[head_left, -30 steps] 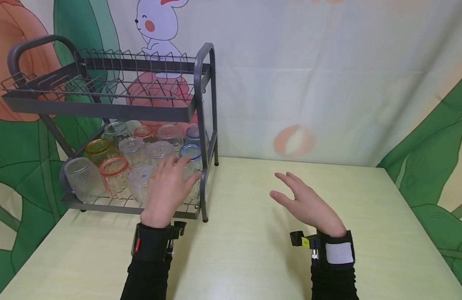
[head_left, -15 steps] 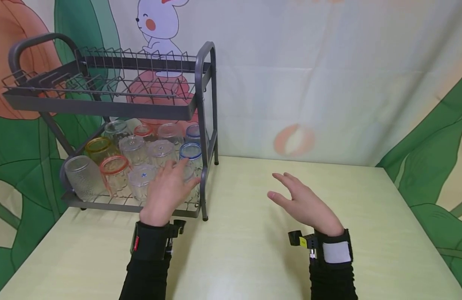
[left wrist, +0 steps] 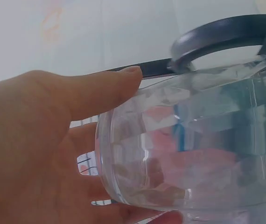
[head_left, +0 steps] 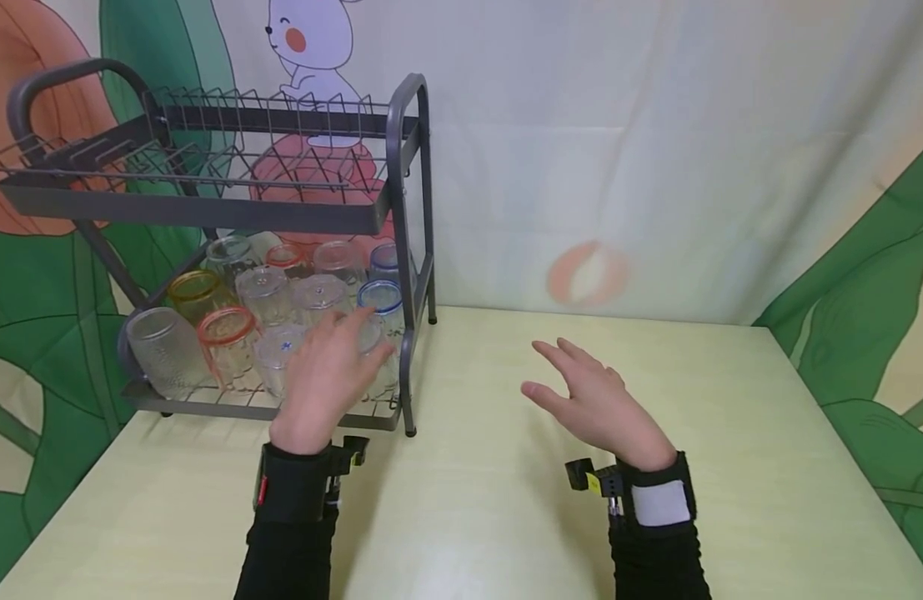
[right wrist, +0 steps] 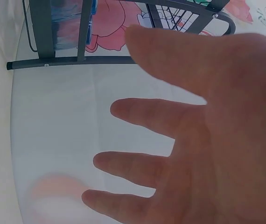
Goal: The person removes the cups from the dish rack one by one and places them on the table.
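Note:
A grey two-tier dish rack (head_left: 206, 213) stands at the table's back left. Its lower tier holds several upturned glasses, some with orange, yellow or blue rims. My left hand (head_left: 328, 375) reaches into the front right of that tier. In the left wrist view its thumb (left wrist: 100, 91) lies on one side of a clear glass (left wrist: 189, 149), and the fingers show through the glass on the other side. The blue-rimmed glass (head_left: 380, 298) stands just behind it. My right hand (head_left: 589, 398) hovers over the table with fingers spread (right wrist: 137, 163), holding nothing.
The pale yellow table (head_left: 491, 517) stretches from the rack to the right edge. The rack's upper tier (head_left: 228, 158) is bare wire with nothing on it. A cartoon backdrop curtain (head_left: 656, 150) hangs directly behind the table.
My left hand has stayed at the front right glass and settled a little closer round it. The right hand drifted slightly left and remains spread.

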The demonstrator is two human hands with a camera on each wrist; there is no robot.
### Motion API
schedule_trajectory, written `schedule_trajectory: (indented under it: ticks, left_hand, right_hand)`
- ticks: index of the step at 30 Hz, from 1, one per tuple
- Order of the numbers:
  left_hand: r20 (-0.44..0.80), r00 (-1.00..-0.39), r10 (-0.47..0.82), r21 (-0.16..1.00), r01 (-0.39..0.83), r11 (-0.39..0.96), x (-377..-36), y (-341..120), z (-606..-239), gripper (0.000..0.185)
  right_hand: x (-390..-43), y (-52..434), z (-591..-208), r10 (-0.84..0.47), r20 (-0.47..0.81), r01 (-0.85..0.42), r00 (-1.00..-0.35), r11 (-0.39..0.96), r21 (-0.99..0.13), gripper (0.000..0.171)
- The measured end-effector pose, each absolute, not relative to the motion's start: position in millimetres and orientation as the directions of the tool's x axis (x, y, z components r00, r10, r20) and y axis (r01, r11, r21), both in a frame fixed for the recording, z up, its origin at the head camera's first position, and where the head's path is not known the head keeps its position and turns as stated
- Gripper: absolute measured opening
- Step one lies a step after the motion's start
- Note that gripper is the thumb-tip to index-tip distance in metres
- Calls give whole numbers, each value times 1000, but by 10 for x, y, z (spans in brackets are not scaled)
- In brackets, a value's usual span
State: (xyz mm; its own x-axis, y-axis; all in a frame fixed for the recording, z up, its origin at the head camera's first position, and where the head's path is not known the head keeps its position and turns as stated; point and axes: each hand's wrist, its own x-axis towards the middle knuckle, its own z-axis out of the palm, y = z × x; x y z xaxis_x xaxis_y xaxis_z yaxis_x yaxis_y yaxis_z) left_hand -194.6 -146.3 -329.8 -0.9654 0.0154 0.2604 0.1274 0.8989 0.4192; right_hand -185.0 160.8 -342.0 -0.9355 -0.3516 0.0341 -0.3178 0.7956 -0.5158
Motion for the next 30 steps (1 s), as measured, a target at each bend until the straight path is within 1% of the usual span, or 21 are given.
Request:
schedule_trajectory:
  ticks: [10, 17, 24, 30]
  left_hand:
    - [298, -955, 7, 454, 148, 878, -1860, -1491, -3185, 52]
    - [306, -952, -20, 497, 142, 856, -1785, -1586, -3119, 52]
    - [317, -947, -42, 528, 139, 838, -1743, -1615, -3095, 53]
    - [304, -953, -18, 563, 164, 810, -1732, -1634, -3067, 53]
  right_hand:
    - [-1869, 1582, -3422, -366, 59, -340, -929, 778, -528, 68]
    - [-1891, 1518, -3437, -385, 69, -351, -920, 733, -583, 70]
    - [-1868, 1422, -3432, -365, 179, -401, -914, 736, -545, 67]
    - [-1871, 1342, -3444, -351, 251, -432, -902, 711, -555, 65]
